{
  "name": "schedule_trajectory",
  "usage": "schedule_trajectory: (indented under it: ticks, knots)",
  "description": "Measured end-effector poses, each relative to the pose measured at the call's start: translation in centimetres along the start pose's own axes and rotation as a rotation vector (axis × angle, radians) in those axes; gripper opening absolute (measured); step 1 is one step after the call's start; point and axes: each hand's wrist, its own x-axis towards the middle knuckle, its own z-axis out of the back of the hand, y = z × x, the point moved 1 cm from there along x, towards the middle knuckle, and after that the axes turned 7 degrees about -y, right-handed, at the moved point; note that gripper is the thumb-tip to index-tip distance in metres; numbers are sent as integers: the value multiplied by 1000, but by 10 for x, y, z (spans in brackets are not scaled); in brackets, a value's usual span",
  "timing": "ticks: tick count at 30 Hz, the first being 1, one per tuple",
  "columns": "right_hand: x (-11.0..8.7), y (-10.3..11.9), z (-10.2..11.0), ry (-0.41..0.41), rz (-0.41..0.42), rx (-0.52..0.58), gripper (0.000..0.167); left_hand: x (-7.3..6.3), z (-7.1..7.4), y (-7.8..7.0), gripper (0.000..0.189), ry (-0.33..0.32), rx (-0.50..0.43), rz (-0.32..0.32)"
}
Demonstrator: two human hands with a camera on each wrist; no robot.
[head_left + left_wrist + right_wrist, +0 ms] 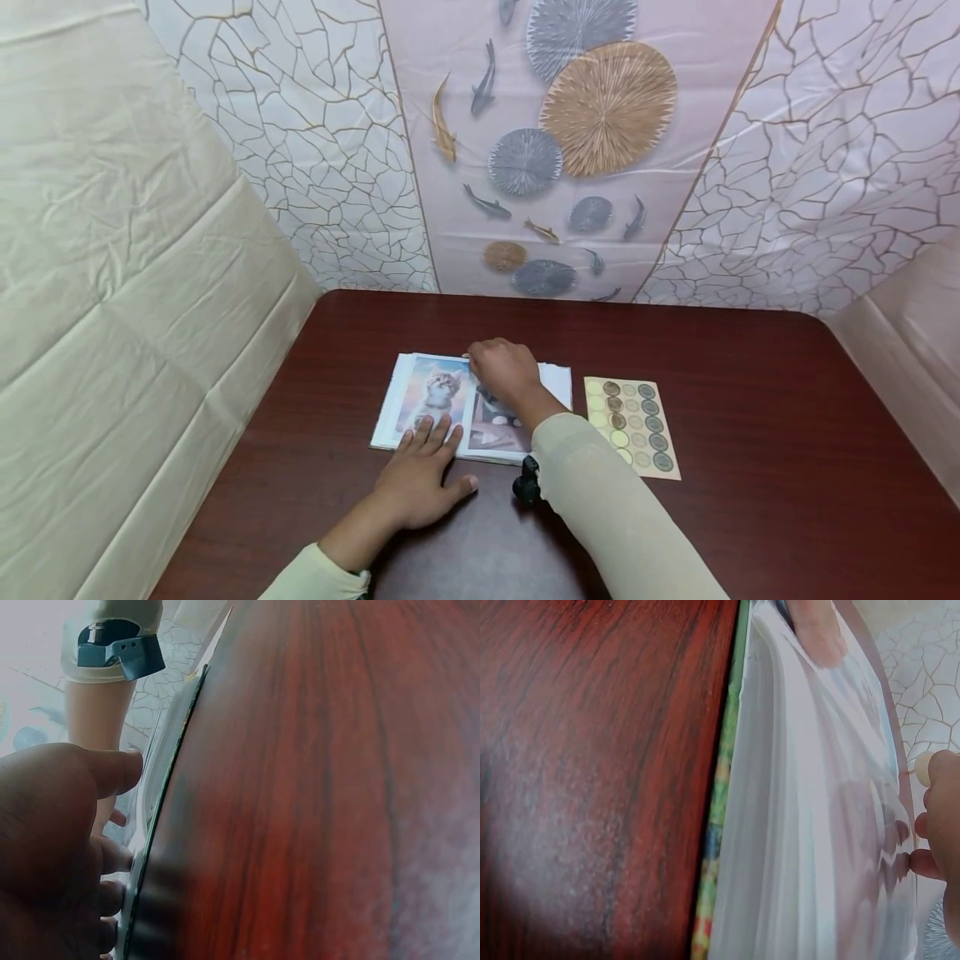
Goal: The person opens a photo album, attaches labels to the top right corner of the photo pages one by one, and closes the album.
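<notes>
A photo album lies spread on the table, with a kitten picture on its left page and another cat picture partly covered on the right. My left hand rests with spread fingers on the lower edge of the left page. Over the top middle of the album, my right hand has its fingers curled. It pinches a small pale round sticker at the fingertips, seen in the right wrist view. Stacked clear sleeves show at the album's near edge.
Right of the album lies a cream sheet of round stickers, partly behind the right sleeve. A black wrist camera hangs by that sleeve. The dark red table meets patterned cloth at the back.
</notes>
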Motion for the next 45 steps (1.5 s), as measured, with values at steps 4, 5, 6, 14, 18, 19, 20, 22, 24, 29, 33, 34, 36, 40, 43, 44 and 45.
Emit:
schedule_trajectory:
  ticks: [4, 5, 6, 14, 18, 19, 20, 22, 24, 29, 33, 34, 36, 40, 43, 44, 45]
  knots:
    - [1, 0, -1, 0, -6, -22, 23, 0, -2, 0, 81, -9, 9, -6]
    - [1, 0, -1, 2, -9, -30, 23, 1, -2, 0, 81, -12, 10, -8]
    - [1, 0, -2, 4, -12, -36, 23, 1, -2, 0, 81, -13, 12, -10]
    - [1, 1, -4, 14, -6, -58, 25, 1, -2, -1, 81, -30, 4, -16]
    - [0, 2, -6, 22, -5, -88, 23, 0, -1, -2, 81, -32, 4, -19]
    - [0, 2, -7, 25, -4, -97, 21, 0, -2, -2, 81, -31, 7, -18]
    - [0, 2, -7, 26, -3, -106, 20, 0, -2, -2, 81, -31, 9, -18]
    - [0, 2, -8, 30, 2, -119, 17, 1, -2, -2, 81, -29, 10, -16]
    - [0, 3, -9, 35, 9, -134, 15, 1, -2, -1, 81, -27, 10, -15]
    - [0, 5, -8, 64, 30, -173, 11, 0, -1, -1, 81, -25, 3, -10]
    - [0, 6, -8, 86, 44, -198, 11, 0, -1, -1, 81, -22, 0, -9]
    - [0, 6, -8, 89, 44, -201, 11, -1, -1, -1, 81, -22, 0, -9]
    - [0, 6, -9, 91, 46, -206, 11, 0, -1, -1, 81, -23, 0, -9]
    - [0, 8, -9, 94, 58, -203, 13, 0, 0, -1, 80, -25, -5, -7]
    - [-1, 10, -9, 96, 64, -192, 13, -1, 0, -2, 80, -24, -8, -5]
    - [-1, 10, -9, 96, 64, -191, 13, -1, 0, -2, 80, -24, -8, -5]
    - [-1, 11, -9, 96, 65, -193, 13, -1, 0, -2, 80, -25, -7, -5]
